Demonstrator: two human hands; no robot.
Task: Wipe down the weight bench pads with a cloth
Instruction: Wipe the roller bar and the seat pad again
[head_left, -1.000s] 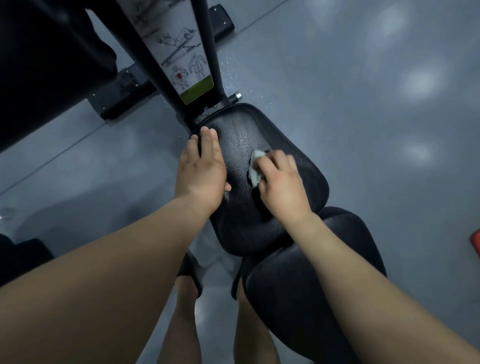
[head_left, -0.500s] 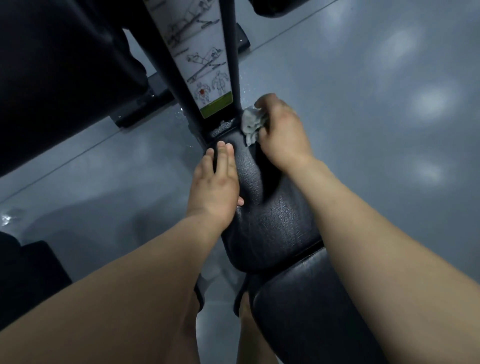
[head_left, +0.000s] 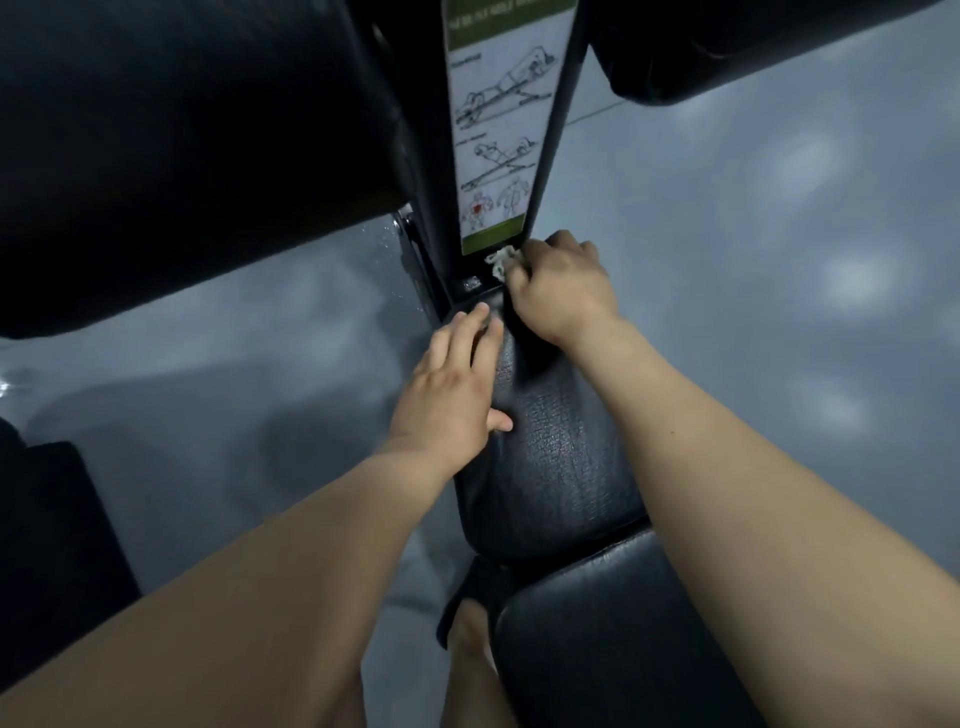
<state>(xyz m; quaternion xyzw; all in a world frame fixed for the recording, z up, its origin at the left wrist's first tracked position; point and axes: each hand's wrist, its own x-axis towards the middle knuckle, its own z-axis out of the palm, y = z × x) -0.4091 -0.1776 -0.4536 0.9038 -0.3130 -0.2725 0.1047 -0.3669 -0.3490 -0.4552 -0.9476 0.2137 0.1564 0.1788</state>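
A black textured seat pad (head_left: 556, 457) runs away from me down the middle of the view. A second black pad (head_left: 613, 639) lies nearer, just below it. My right hand (head_left: 561, 288) grips a small crumpled pale cloth (head_left: 501, 261) at the far end of the seat pad, against the base of the upright post. My left hand (head_left: 452, 395) rests flat on the pad's left edge, fingers straight and pointing forward.
A black upright post carries a white instruction label (head_left: 496, 130) with exercise drawings and green bands. Large black pads (head_left: 182, 145) loom at the upper left and upper right. Grey glossy floor (head_left: 779, 260) surrounds the bench. My legs show below.
My right hand slid the cloth from the middle of the seat pad to its far end by the post. My left hand stayed on the left edge. The view moved closer.
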